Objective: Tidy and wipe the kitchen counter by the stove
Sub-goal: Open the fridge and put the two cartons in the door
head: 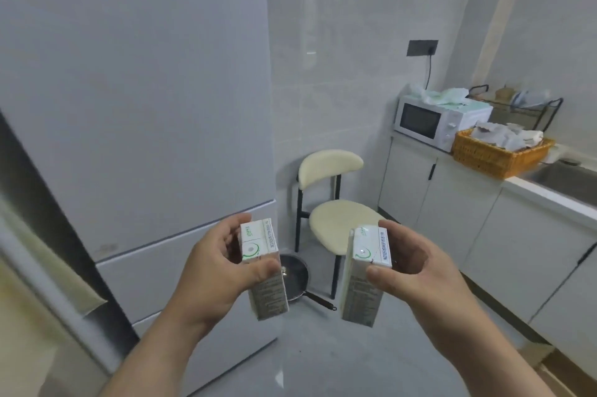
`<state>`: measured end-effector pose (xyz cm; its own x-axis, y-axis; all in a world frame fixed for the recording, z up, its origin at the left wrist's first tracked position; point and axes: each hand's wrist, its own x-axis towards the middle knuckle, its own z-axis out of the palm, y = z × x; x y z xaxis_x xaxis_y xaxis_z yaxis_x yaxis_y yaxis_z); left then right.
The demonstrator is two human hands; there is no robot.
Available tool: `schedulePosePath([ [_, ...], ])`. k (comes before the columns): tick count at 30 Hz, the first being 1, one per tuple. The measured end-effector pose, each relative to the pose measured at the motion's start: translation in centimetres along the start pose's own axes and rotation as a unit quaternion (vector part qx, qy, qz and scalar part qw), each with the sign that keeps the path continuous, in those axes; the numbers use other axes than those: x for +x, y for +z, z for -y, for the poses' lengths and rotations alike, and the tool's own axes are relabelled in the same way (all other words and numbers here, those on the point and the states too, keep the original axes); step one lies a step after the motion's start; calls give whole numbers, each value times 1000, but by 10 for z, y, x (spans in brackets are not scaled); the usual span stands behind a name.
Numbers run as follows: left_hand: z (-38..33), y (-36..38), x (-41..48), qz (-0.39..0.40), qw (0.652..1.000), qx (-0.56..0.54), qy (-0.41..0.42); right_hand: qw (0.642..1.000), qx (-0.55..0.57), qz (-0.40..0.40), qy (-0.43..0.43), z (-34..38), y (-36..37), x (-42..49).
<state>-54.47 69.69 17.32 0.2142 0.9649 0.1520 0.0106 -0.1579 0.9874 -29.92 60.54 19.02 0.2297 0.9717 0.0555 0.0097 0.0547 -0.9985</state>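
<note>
1. Head view, clearance: bare grey floor (339,358) runs between a tall white refrigerator (139,106) on the left and white base cabinets (458,202) on the right. A cream-cushioned black-legged chair (339,222) stands ahead, with a dark frying pan (295,280) on the floor beside it.
2. Task items: two white rectangular cartons with green print are held in mid-air, apart. The left hand (219,270) grips the left carton (256,243) with curled fingers and thumb. The right hand (420,267) grips the right carton (368,246) likewise.
3. Limits: the carton print is illegible. The white counter (549,194) is cut off at the right edge.
</note>
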Motion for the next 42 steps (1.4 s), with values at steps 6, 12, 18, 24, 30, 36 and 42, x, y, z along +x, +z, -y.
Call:
schedulePosePath([
  [6,-9,-60,-4,-48,998,34,9,994,-14,107,-8,-2,59,48],
  [12,-5,-128,23,-144,988,42,34,985,-2,174,-14,3,133,106],
  [18,-2,-199,66,-210,975,32,61,973,-24,227,-27,14,208,164],
  [24,7,-268,117,-223,968,92,69,964,-29,262,-45,21,267,219],
  [30,9,-303,153,-262,951,151,72,951,-39,301,-61,26,302,252],
  [36,4,-323,171,-272,945,152,102,950,-22,307,-57,29,326,277],
  [42,1,-327,177,-277,949,121,91,949,-20,309,-59,29,337,291],
])
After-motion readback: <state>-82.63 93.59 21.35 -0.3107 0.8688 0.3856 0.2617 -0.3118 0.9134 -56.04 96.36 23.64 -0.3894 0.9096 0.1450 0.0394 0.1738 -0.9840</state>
